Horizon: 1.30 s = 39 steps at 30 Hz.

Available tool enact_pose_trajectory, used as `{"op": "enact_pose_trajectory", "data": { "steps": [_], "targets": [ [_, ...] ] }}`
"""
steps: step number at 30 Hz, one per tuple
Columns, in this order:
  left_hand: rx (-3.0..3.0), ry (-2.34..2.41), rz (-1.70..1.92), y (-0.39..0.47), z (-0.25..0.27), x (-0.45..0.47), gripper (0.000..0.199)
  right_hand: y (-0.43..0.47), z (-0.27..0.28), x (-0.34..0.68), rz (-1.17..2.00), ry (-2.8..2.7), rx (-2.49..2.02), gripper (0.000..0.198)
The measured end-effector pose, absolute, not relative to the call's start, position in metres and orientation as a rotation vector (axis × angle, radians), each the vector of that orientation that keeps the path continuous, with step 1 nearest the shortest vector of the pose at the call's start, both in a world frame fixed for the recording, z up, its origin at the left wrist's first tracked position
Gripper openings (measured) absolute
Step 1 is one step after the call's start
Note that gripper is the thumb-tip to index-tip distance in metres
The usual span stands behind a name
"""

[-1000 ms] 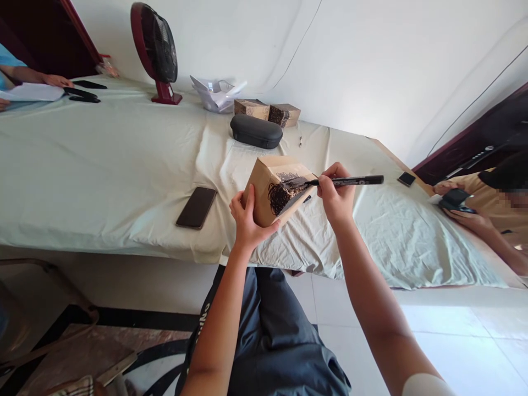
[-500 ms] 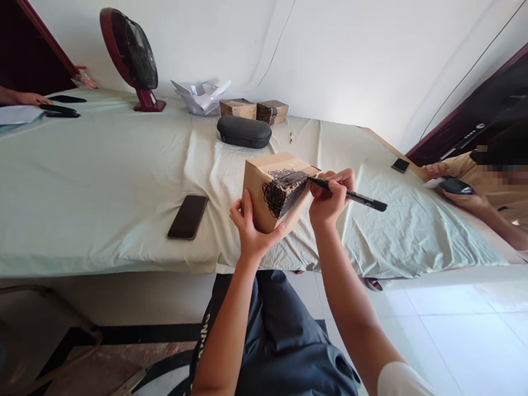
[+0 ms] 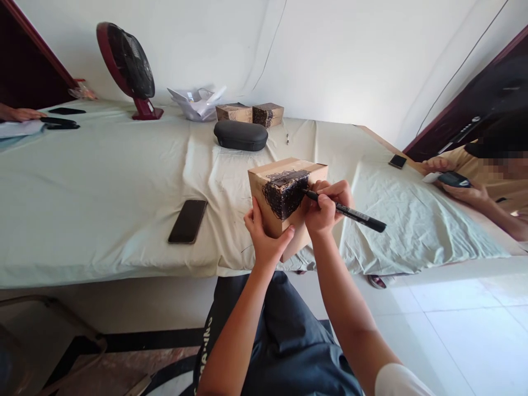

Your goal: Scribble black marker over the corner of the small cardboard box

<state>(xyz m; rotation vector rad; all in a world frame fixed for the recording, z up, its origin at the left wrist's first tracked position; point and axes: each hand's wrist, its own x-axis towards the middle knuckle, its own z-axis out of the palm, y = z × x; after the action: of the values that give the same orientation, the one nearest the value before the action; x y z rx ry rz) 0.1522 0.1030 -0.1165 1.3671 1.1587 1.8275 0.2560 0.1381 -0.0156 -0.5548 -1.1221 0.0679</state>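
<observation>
A brown cardboard box (image 3: 264, 212) is tilted above the front part of the cloth-covered table. Dense black scribbles cover one of its corners and spread over parts of the neighbouring faces. My left hand (image 3: 266, 236) grips the box from its lower left, thumb across the near edge and fingers along the side. In my right hand (image 3: 328, 206) is a black marker (image 3: 357, 216), pinched between thumb and fingers. Its tip meets the scribbled face near the right border of the black patch, and its rear end points to the right.
Behind the box lie a black hard case (image 3: 240, 136), two scribbled boxes (image 3: 234, 113) and a white plastic bag (image 3: 198, 104). A phone (image 3: 187, 221) rests at left on the tablecloth (image 3: 103, 203); a fan (image 3: 144, 104) stands farther back. Another person's hand (image 3: 472, 193) holds a device at right.
The box has turned and tipped, so its scribbled front face shows more. My left hand has moved slightly right with it, and the marker tip sits lower on the face.
</observation>
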Motion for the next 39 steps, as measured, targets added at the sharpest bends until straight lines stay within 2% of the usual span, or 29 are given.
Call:
{"op": "enact_pose_trajectory", "data": {
  "steps": [4,10,16,18,25,28,31,35,39],
  "targets": [
    [1.397,1.178,1.798,0.104,-0.121,0.151,0.119,0.125,-0.028,0.253,0.131,-1.214,-0.664,0.033],
    [1.498,1.323,1.694,0.1,-0.122,0.148,0.122,0.107,-0.024,0.242,0.042,-1.516,-0.571,0.015],
    [1.512,1.643,1.931,0.096,-0.106,0.158,0.093,0.107,-0.011,0.237,-0.336,-1.661,-0.625,0.017],
    [1.503,1.711,1.97,0.095,-0.103,0.161,0.089,0.108,-0.011,0.237,-0.403,-1.653,-0.648,0.017],
    [1.587,1.76,1.906,0.093,-0.101,0.156,0.108,0.092,-0.014,0.25,-0.344,-1.606,-0.759,0.016],
    [1.6,1.729,1.911,0.103,-0.106,0.141,0.117,0.089,-0.016,0.271,-0.35,-1.473,-0.937,0.015],
    [1.622,1.618,1.933,0.122,-0.118,0.116,0.118,0.1,-0.025,0.303,-0.229,-1.314,-1.15,0.007],
    [1.658,1.393,1.869,0.147,-0.139,0.077,0.117,0.12,-0.055,0.349,0.125,-1.27,-1.28,0.02],
    [1.784,1.269,1.78,0.161,-0.16,0.05,0.121,0.139,-0.095,0.377,0.545,-1.351,-1.263,0.049]
  ]
}}
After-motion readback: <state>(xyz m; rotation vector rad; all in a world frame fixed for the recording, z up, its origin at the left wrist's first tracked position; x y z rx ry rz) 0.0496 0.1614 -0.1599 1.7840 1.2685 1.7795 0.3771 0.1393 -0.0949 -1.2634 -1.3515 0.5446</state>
